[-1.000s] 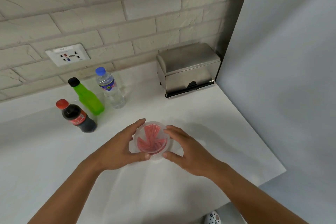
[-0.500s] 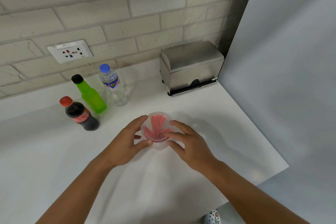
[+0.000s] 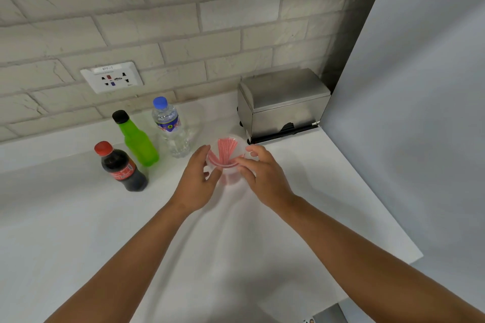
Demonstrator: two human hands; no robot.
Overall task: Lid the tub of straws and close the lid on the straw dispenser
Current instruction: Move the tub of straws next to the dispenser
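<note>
A clear round tub (image 3: 227, 152) with several pink straws inside stands on the white counter (image 3: 78, 231), a clear lid over its top. My left hand (image 3: 196, 178) grips its left side and my right hand (image 3: 262, 176) grips its right side, fingers curled around the rim. The steel straw dispenser (image 3: 284, 103) sits behind the tub, against the brick wall in the corner, with its lid down. The tub's lower half is hidden by my fingers.
Three bottles stand left of the tub: a cola bottle (image 3: 120, 168), a green bottle (image 3: 136, 139) and a water bottle (image 3: 172, 127). A wall socket (image 3: 111, 76) is above them. A grey panel (image 3: 420, 113) bounds the right; the counter's edge runs down the right.
Both hands have slid the tub away from me across the counter, toward the dispenser and the water bottle. The camera view has tilted with them.
</note>
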